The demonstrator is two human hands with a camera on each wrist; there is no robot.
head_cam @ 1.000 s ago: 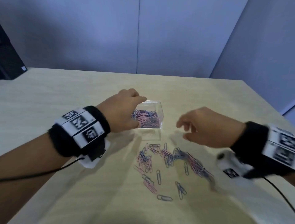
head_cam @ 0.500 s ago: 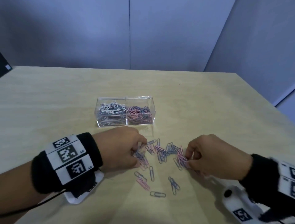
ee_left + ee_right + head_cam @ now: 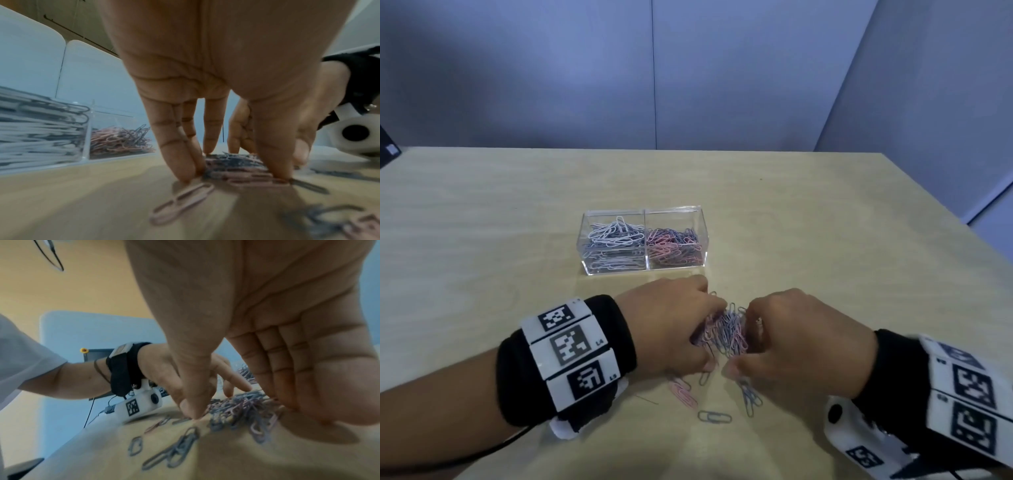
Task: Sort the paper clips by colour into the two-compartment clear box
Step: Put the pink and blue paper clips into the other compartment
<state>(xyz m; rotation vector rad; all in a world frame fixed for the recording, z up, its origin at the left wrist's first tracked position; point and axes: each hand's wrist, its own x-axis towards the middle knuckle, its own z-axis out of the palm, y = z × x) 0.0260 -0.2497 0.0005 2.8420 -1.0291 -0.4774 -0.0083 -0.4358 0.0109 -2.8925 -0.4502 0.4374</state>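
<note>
The clear two-compartment box (image 3: 606, 213) stands mid-table, with white clips (image 3: 616, 233) in its left half and mixed pink and blue clips (image 3: 674, 246) in its right half. Just in front of it, a heap of pink and blue clips (image 3: 724, 334) lies squeezed between my two hands. My left hand (image 3: 702, 337) flanks the heap on the left, with straight fingers (image 3: 176, 154) and thumb (image 3: 271, 146) on the table. On the right is my right hand (image 3: 746, 339), whose flat fingers (image 3: 287, 369) press against the heap (image 3: 242, 408). Nothing is lifted.
A few loose clips lie nearer me: pink ones (image 3: 683, 394), a grey one (image 3: 714, 417) and blue ones (image 3: 750, 397). The wooden table (image 3: 482, 222) ends at a right edge (image 3: 941, 212). A dark object (image 3: 388, 147) sits at the far left.
Both hands dropped from near the box to the scattered clips. They then swept inward, pushing the spread clips into one tight heap between them.
</note>
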